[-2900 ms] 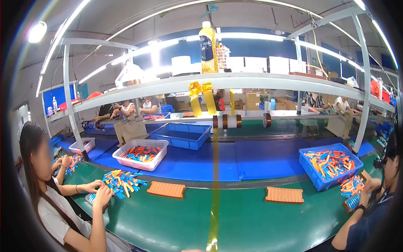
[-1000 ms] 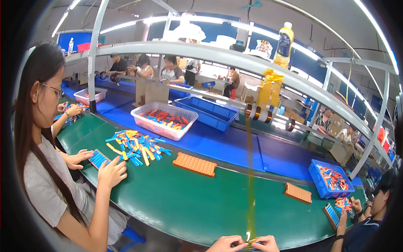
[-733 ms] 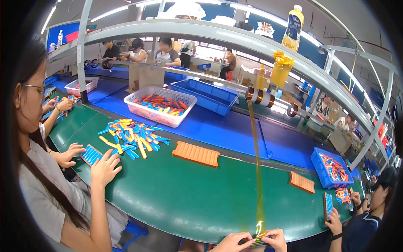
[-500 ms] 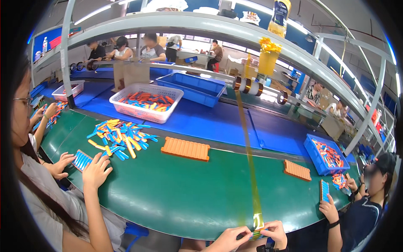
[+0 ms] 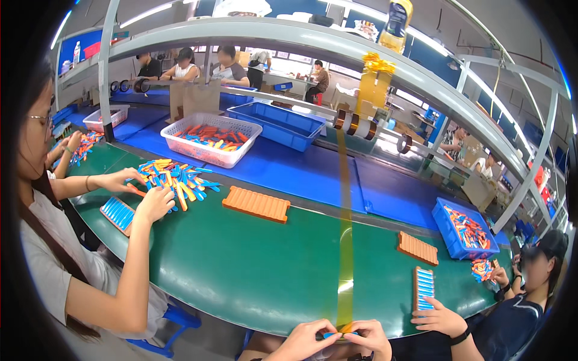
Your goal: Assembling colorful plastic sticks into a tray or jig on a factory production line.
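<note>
My left hand (image 5: 306, 340) and right hand (image 5: 371, 338) come up over the lower edge of my view, backs up, knuckles bent, fingertips turned in toward each other. Each thumb presses against its forefinger, and between them I pinch small sticks (image 5: 330, 334), blue with a bit of orange-yellow; my fingers cover most of them, so I cannot tell how many there are. They are at the near edge of the green table (image 5: 271, 283). From my hands, with twelve straight ahead, a clear yellow tape (image 5: 345, 253) runs down from twelve o'clock and ends at my fingertips.

At eleven, on the blue mat, stands a white basket (image 5: 208, 157) with red, blue and orange sticks heaped inside. Just beyond it, between eleven and twelve, sits an open blue tray (image 5: 301, 141). Far off between ten and eleven is a smaller white basket (image 5: 99, 126), partly filled. Near two stands a blue bin (image 5: 463, 249), filled with mostly red and orange sticks. One orange rack (image 5: 256, 204) lies at eleven, its grooves facing up. At ten another person's hands work beside a rack of blue sticks (image 5: 117, 215); at two, a co-worker's hand touches a similar filled rack (image 5: 424, 287).
</note>
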`<state>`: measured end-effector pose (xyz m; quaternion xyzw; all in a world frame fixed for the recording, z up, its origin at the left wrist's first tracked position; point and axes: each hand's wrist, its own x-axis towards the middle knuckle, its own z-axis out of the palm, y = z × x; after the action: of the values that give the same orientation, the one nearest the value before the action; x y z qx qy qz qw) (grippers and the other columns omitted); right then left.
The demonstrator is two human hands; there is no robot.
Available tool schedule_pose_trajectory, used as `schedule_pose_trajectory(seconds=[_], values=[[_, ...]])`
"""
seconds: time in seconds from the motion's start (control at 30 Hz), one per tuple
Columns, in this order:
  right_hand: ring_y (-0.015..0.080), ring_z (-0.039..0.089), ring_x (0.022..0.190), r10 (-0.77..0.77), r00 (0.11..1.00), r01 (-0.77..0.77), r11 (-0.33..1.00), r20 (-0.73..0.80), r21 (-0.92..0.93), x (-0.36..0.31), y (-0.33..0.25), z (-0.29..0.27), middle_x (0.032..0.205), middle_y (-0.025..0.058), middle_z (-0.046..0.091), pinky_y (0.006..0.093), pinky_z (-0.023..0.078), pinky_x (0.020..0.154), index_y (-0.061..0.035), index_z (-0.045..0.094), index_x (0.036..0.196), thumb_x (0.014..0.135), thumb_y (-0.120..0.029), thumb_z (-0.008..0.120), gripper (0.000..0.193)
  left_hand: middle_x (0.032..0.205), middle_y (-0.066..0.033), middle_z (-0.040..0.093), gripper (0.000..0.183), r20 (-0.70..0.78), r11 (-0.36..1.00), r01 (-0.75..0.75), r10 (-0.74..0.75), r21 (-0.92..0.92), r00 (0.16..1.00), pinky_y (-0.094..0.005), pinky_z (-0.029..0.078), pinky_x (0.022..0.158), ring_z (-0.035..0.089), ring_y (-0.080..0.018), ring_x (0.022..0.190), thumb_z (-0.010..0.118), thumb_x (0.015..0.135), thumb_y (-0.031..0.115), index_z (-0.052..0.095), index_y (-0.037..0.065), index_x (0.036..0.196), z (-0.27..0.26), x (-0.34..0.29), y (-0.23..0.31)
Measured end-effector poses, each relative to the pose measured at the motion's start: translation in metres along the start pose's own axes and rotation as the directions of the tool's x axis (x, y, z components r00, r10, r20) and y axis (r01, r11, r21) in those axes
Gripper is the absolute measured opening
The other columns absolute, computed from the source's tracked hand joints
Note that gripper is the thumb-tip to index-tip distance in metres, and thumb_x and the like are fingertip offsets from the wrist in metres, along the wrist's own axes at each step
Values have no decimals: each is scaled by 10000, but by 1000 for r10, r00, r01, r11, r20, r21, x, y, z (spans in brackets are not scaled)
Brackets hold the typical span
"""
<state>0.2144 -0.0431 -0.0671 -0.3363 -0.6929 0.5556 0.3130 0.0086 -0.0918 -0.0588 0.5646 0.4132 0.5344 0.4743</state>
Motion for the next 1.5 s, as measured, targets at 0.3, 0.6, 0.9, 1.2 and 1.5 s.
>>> schedule_pose_trajectory(seconds=[0.3,0.6,0.9,1.2,1.5], values=[[137,569,802,-38,918,60,997,-394,44,-32,-30,17,866,93,610,253,442,741,44,574,896,772,15,556,129,842,-83,593,45,39,910,235,-236,-342,971,-250,427,720,541,-110,784,583,759,-19,542,-14,776,-4,-3,1],[256,363,1045,-204,599,-392,769,-775,-505,-92,-19,-79,1186,135,407,319,346,860,-29,282,1260,598,-99,724,799,783,-88,585,69,-43,954,220,-233,-204,971,-232,388,694,520,-117,745,585,716,-30,520,-7,716,-8,7,2],[120,459,740,-73,799,-260,852,-597,-453,-80,1,-130,1089,39,572,211,381,673,-7,214,1300,586,-86,746,894,748,-73,557,103,-80,975,204,-212,-92,974,-235,382,668,498,-115,697,592,697,-15,492,6,695,-26,6,17],[211,512,883,-66,812,-233,875,-581,-425,-61,-12,-31,1123,103,540,321,396,827,33,139,1301,585,-78,746,945,744,-134,564,215,-116,956,153,-187,-252,976,-345,473,669,598,-269,727,602,727,89,396,33,699,-43,0,4],[239,484,848,-202,873,-63,857,-445,-512,-9,-11,44,1133,128,513,335,389,751,82,187,1278,609,-129,738,892,756,-37,484,111,-137,889,216,-293,-405,946,-209,355,667,435,-82,703,540,746,-6,433,18,726,-53,-8,13]])
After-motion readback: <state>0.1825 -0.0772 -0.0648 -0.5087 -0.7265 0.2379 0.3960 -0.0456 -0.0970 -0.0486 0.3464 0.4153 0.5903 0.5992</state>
